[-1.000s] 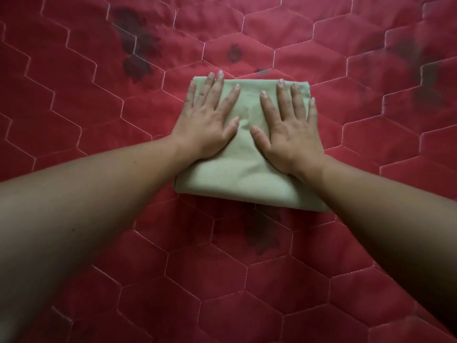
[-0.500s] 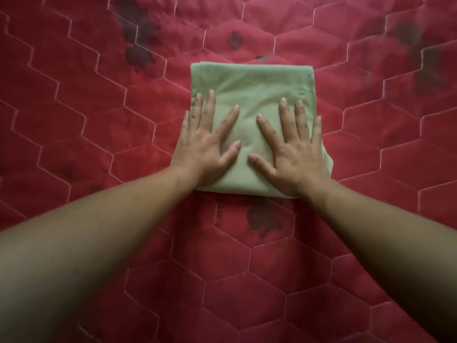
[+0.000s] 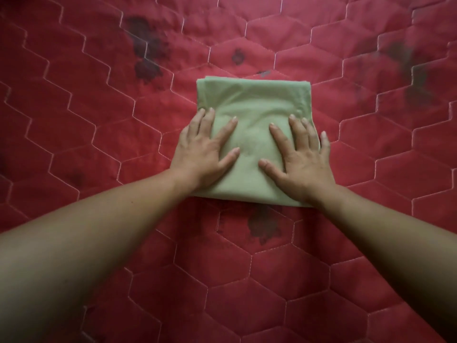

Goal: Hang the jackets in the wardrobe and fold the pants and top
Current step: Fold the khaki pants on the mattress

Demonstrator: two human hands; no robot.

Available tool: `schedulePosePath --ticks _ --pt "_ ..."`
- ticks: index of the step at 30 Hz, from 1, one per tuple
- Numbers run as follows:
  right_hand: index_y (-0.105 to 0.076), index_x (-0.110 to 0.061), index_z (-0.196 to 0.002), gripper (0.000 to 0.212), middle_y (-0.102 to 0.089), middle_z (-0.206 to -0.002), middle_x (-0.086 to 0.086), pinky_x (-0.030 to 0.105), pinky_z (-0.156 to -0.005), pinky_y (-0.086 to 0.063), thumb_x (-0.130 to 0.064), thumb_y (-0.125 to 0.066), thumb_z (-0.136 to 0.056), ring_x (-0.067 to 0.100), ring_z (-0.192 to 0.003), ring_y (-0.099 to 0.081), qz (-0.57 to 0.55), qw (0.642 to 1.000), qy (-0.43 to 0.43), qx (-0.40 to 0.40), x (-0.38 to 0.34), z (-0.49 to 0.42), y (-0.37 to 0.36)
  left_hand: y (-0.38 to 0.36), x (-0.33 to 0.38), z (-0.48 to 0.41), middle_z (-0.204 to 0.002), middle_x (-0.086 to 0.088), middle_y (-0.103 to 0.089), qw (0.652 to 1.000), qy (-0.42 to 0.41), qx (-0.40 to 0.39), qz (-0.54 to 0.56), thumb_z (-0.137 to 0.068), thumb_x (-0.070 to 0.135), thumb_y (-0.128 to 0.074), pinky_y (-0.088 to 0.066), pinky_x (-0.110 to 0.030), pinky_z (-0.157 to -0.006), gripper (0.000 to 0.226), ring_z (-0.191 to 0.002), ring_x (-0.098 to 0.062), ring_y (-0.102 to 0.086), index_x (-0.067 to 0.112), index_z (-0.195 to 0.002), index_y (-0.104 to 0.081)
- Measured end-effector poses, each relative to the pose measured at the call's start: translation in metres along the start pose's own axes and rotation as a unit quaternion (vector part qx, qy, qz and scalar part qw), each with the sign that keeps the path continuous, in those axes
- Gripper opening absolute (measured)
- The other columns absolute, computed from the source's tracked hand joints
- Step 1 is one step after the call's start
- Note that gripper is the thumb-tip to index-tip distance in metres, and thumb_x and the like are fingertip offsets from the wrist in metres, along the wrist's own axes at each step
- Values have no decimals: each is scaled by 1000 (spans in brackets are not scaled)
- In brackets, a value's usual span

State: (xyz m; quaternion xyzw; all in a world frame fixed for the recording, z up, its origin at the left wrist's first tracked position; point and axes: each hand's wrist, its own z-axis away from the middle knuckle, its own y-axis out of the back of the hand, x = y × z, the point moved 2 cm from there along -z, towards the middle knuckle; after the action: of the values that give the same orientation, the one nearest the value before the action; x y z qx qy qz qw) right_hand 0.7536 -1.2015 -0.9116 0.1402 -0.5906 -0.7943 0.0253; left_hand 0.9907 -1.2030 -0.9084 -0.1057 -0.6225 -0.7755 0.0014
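Head view: both palms lay flat on the folded green garment [image 3: 254, 100], which sat mid-way across the red quilted cover [image 3: 99, 125]

From the head camera I saw the left hand [image 3: 204, 155] and the right hand [image 3: 301, 162] pressing its near half, fingers straight and spread, gripping nothing. I judged the cloth light, soft and floppy, apt to slump open if lifted by one layer, so I would have slid fingers under both side edges and raised the whole stack. I could not tell which of the task's clothes it was; its lower layers and the near corners under the wrists were hidden
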Motion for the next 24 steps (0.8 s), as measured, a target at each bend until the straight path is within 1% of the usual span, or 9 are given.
schedulePosePath --ticks 2,3,5,7,8,12,16,20,24 --pt "-23 -39 -155 76 -18 -161 9 59 -122 -9 -75 -34 -90 32 -149 -15 0 999 -8 39 -4 -13 17 11 2 -15 -164 -17 -13 998 -14 24 -50 -95 68 -30 -10 -52 -121 67 -153 -34 -5 43 -156 -19" --pt "-27 -34 -153 72 -23 -158 11 59 -122 -10 -71 -36 -92 33 -147 -19 9 997 -9 70 -7 -24 25 15 4 -26 -165 -18 -8 996 -31 40 -69 -95 68 -28 -7 -54 -122 68 -154 -34 -1 42 -157 -18" --pt "-21 -30 -157 72 -15 -164 14 60 -122 -2 -67 -33 -96 33 -153 -9 29 994 -6 102 -10 -56 34 17 6 -49 -167 -19 7 992 -66 52 -98 -96 71 -23 0 -57 -123 72 -154 -34 11 41 -159 -8" --pt "-8 -32 -161 78 -1 -170 9 63 -122 4 -71 -25 -95 30 -157 6 28 997 1 72 -8 -85 28 11 2 -68 -166 -20 13 993 -64 35 -90 -95 73 -18 4 -56 -123 74 -153 -36 16 42 -159 1" --pt "-5 -35 -161 80 1 -171 7 63 -122 4 -74 -23 -94 28 -157 9 14 998 4 59 -5 -92 22 7 -1 -72 -166 -20 12 995 -59 31 -76 -94 73 -17 5 -55 -123 74 -153 -36 16 42 -159 2" --pt "-7 -39 -161 79 -10 -169 6 59 -124 -1 -75 -26 -93 27 -157 -1 -21 996 0 90 3 -98 8 -4 -6 -76 -167 -18 -2 995 -57 61 -54 -92 72 -17 0 -54 -124 73 -155 -34 5 44 -158 -4" --pt "-5 -38 -161 81 -15 -167 10 57 -123 -8 -76 -25 -92 31 -154 -10 3 998 -10 66 -1 -97 17 12 -4 -80 -163 -16 -19 996 -40 31 -76 -88 77 -18 -10 -54 -120 75 -153 -34 -9 47 -156 -8" --pt "-6 -35 -161 84 -21 -162 11 53 -117 -20 -78 -25 -92 33 -147 -19 26 999 7 32 -5 -76 25 26 1 -72 -145 -13 -39 991 -60 0 -117 -85 81 -16 -25 -54 -105 76 -136 -34 -32 45 -152 -20" --pt "-1 -32 -162 86 -18 -163 13 52 -118 -19 -79 -20 -93 35 -147 -17 43 999 19 1 -11 -21 11 19 6 -26 -136 -12 -45 989 -75 -9 -127 -86 81 -18 -29 -52 -99 74 -127 -32 -37 44 -150 -23"
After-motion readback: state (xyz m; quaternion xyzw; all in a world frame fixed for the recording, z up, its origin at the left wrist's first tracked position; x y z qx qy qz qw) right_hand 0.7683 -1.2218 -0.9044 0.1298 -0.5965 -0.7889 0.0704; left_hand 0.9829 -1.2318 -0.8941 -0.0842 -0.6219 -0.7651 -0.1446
